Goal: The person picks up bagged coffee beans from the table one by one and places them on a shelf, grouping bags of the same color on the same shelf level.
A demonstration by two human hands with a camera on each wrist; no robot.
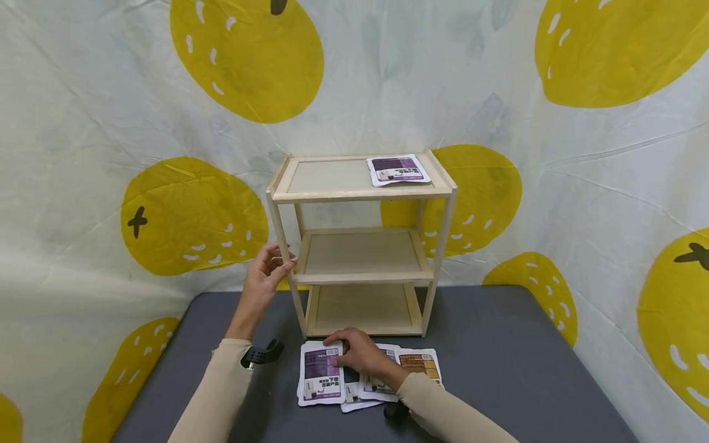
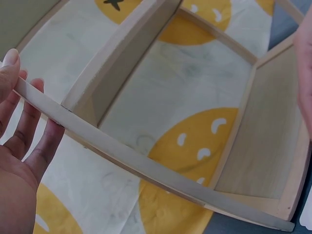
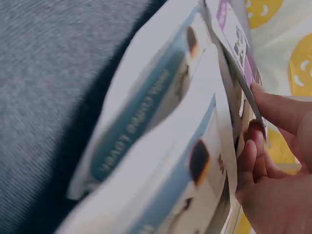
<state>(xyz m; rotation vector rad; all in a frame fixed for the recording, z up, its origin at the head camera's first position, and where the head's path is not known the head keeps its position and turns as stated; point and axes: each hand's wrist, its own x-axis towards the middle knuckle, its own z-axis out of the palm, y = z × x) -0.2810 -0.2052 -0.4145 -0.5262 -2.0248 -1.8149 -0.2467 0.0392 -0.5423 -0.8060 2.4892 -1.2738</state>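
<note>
My left hand point(image 1: 264, 275) holds the left front post of a small three-tier wooden shelf point(image 1: 362, 278), thumb on one side and fingers on the other. In the left wrist view the post point(image 2: 146, 163) runs past the fingertips. Low in front of the shelf, my right hand point(image 1: 362, 357) pinches the edge of a purple-and-white packet point(image 1: 322, 375). The right wrist view has the thumb on this packet's printed face point(image 3: 239, 41) and the fingers behind it. Blue-banded coffee packets point(image 3: 161, 180) lie beside that hand, partly covered by it in the head view.
Another purple packet point(image 1: 397, 170) lies on the shelf's top tier, toward the right. A brown-labelled packet point(image 1: 421, 363) is at the right end of the row on the dark grey table point(image 1: 498, 369). Behind hangs a pale cloth point(image 1: 354, 74) with yellow fruit prints.
</note>
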